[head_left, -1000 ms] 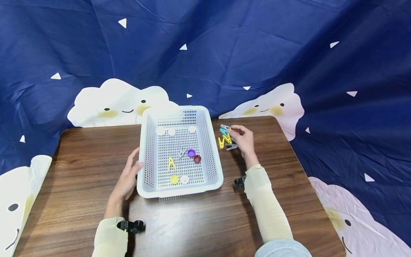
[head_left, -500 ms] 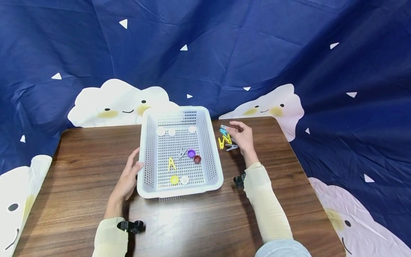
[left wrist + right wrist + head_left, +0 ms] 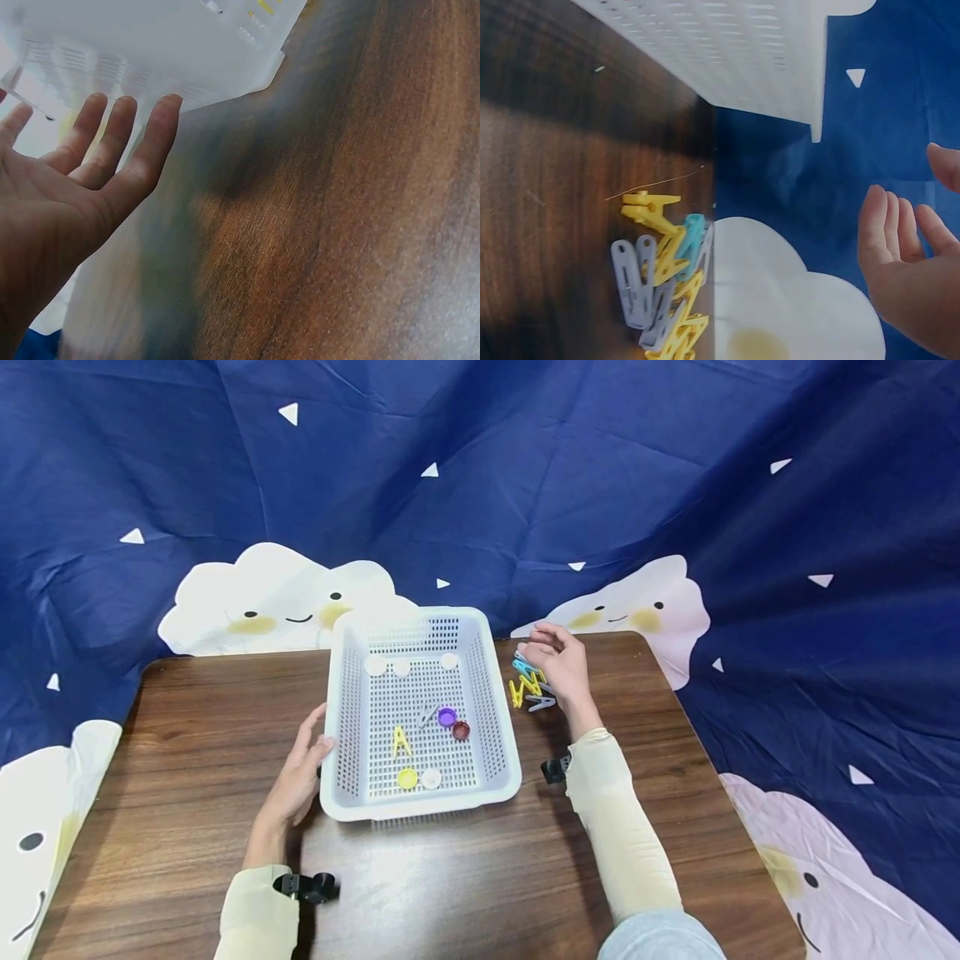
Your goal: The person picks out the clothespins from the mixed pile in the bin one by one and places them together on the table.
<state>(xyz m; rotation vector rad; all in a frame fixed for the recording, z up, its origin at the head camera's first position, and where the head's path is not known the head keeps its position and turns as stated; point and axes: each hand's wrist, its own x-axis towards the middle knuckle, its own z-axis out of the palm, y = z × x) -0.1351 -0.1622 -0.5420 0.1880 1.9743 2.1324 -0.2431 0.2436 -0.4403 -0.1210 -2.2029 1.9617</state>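
The left hand (image 3: 298, 777) is resting open-fingered against the white perforated basket (image 3: 341, 727) on the wooden table (image 3: 187, 760). The right hand (image 3: 558, 662) is hovering with loose fingers, gripping nothing, over the pile of clothespins (image 3: 528, 685) lying just beside the basket's right wall. Bottle caps (image 3: 447, 717) and a yellow clothespin (image 3: 401, 742) are lying inside the basket.

A dark wood-grain counter (image 3: 187, 777) with rounded corners fills the lower part of the head view, glossy enough to catch a pale glare near its front edge. Behind and around it hangs a creased navy cloth backdrop (image 3: 525, 485) printed with small white triangles and smiling white clouds with yellow cheeks.
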